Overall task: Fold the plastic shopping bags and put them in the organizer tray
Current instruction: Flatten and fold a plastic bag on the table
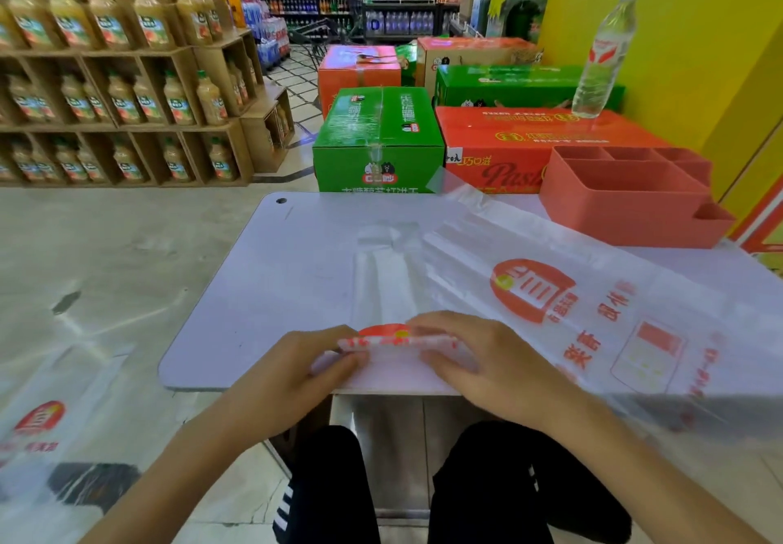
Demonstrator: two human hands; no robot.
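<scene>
A clear plastic bag with red print lies folded into a narrow strip (387, 285) down the middle of the white table (262, 272). Its near end is folded into a thick wad (392, 342). My left hand (296, 367) pinches the wad's left side and my right hand (474, 357) presses on its right side. A second, unfolded bag (593, 310) with the same red logo lies spread over the table's right half, past the edge. The salmon-pink organizer tray (627, 200) stands at the far right corner; I see nothing in its compartments.
Another bag (46, 425) lies on the floor at the lower left. Green and red cartons (377, 136) stand behind the table, with a water bottle (606, 52) on one. Juice shelves (118, 69) fill the left. My knees are under the table's near edge.
</scene>
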